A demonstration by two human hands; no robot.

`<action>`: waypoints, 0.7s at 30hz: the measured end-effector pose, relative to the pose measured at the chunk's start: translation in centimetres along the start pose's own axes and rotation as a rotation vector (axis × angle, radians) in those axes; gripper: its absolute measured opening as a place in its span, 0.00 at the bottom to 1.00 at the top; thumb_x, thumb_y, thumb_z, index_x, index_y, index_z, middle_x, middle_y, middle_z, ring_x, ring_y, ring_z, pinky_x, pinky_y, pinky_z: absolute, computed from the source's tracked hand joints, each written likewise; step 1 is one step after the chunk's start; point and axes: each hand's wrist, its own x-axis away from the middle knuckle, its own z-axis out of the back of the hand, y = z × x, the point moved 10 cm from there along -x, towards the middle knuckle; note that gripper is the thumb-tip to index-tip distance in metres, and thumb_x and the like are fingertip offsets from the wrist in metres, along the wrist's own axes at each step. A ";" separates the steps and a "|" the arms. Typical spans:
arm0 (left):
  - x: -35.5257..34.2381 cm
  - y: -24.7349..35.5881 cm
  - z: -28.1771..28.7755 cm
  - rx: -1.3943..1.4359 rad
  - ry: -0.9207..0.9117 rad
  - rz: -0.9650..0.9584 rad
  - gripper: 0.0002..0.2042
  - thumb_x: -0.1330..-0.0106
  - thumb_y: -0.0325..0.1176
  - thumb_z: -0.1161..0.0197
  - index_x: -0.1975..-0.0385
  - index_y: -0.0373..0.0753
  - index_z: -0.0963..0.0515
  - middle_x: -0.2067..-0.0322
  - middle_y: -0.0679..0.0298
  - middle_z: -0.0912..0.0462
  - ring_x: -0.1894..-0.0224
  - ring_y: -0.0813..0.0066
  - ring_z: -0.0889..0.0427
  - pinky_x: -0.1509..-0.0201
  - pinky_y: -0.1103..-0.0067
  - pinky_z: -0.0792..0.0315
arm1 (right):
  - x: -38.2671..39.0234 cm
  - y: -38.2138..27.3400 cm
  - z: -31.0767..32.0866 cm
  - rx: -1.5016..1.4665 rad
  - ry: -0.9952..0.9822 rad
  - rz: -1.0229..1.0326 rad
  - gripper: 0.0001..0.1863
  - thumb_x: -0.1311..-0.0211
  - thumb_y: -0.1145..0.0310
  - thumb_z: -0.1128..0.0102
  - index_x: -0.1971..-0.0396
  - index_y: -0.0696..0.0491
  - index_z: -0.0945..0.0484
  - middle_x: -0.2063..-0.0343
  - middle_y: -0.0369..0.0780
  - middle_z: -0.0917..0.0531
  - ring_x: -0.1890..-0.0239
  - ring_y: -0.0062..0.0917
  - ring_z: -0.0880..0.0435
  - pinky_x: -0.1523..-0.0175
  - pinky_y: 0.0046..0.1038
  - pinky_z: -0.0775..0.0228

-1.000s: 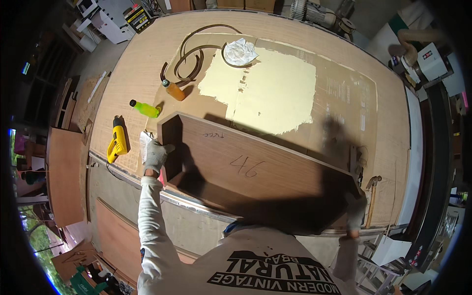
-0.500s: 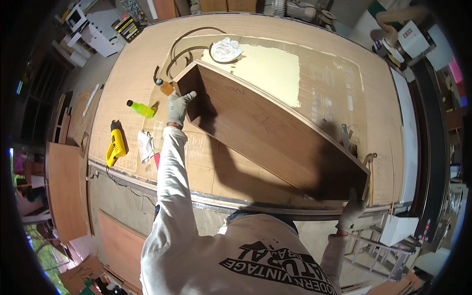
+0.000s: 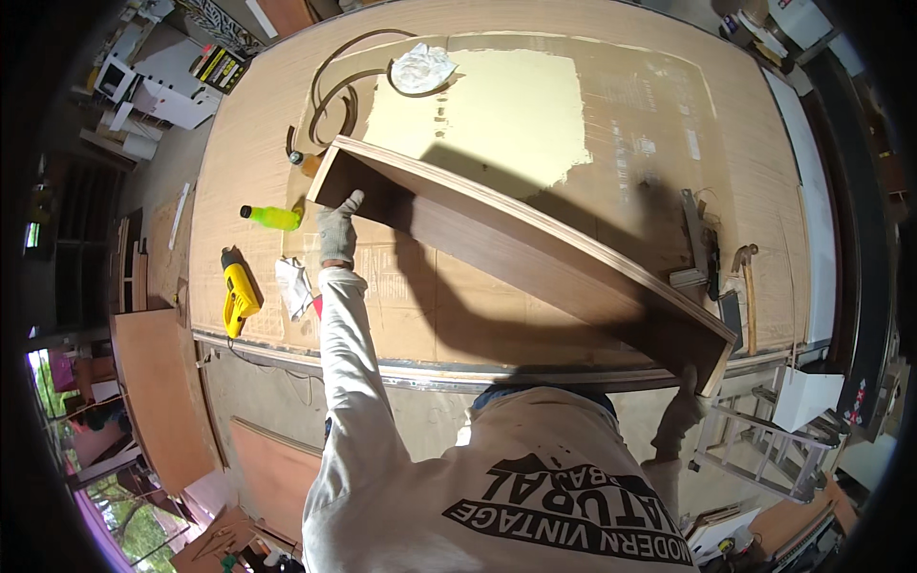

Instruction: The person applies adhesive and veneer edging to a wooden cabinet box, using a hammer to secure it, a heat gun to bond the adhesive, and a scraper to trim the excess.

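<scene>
A long, shallow wooden box (image 3: 516, 263) is held slantwise above the table, its far-left end higher in the picture than its near-right end. Brown wood lines its inside, and pale edges run along its rim. My left hand (image 3: 336, 234), in a grey knit glove, is closed on the left end panel with the thumb inside the box. At the opposite end, my gloved right hand (image 3: 678, 411) grips the right end panel; shadow hides most of its fingers. Beyond the left end stands an amber bottle (image 3: 308, 163), partly hidden by the box.
The big worktable (image 3: 244, 162) has cardboard on it. On it lie a yellow-green bottle (image 3: 272, 218), a yellow heat gun (image 3: 239, 298), a crumpled white cloth (image 3: 422, 70), curved brown strips (image 3: 330, 72) and a hammer (image 3: 749, 296). A metal ladder (image 3: 764, 444) is at right.
The box has turned about its long axis, so its broad marked panel no longer shows and it looks narrower. Both hands still hold its ends. My view has shifted slightly.
</scene>
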 end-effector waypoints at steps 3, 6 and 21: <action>0.2 -0.2 1.6 -0.108 0.041 -0.066 0.22 0.34 0.37 0.25 0.44 0.32 0.18 0.48 0.58 0.12 0.47 0.64 0.16 0.39 0.70 0.26 | 0.2 -0.4 -0.1 -0.061 -0.110 0.005 0.24 0.33 0.64 0.27 0.44 0.64 0.18 0.53 0.40 0.12 0.53 0.24 0.16 0.45 0.29 0.24; 0.7 -1.6 2.8 -0.209 0.075 -0.063 0.22 0.33 0.37 0.26 0.43 0.31 0.19 0.46 0.55 0.13 0.46 0.60 0.17 0.38 0.70 0.26 | 1.4 -1.0 0.2 0.142 -0.087 -0.033 0.23 0.33 0.68 0.28 0.43 0.64 0.21 0.52 0.41 0.13 0.53 0.28 0.15 0.46 0.32 0.23; -1.3 -2.7 0.3 0.211 -0.019 0.099 0.23 0.39 0.30 0.23 0.44 0.32 0.17 0.53 0.61 0.11 0.53 0.69 0.15 0.43 0.73 0.24 | -6.5 -8.1 -3.1 0.258 -0.555 0.244 0.46 0.31 0.78 0.37 0.19 0.53 0.53 0.24 0.51 0.39 0.24 0.37 0.38 0.23 0.37 0.45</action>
